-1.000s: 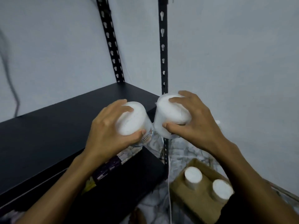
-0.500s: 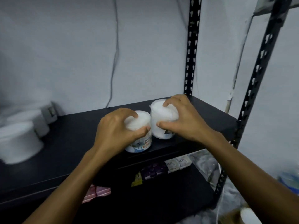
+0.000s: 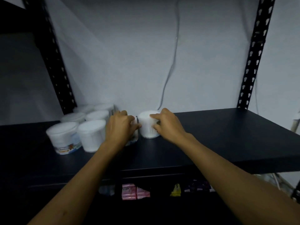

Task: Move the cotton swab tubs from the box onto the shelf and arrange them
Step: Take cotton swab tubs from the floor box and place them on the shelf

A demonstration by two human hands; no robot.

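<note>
On the black shelf (image 3: pixel 227 137), left hand (image 3: pixel 121 127) and right hand (image 3: pixel 167 125) each curled round a tub (image 3: pixel 146 127); best slid toward nine o'clock, flush against the standing cluster (image 3: pixel 81 127).

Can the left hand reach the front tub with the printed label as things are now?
Probably yes. The labelled tub stands at the front left, with bare shelf before it. But the left hand grips another tub and must release it first.

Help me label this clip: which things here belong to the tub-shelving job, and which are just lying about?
Job: left hand gripping a tub; right hand gripping another tub; stocked tubs; shelf.
Lying about: pink packets, yellow packet, wall cable.
</note>
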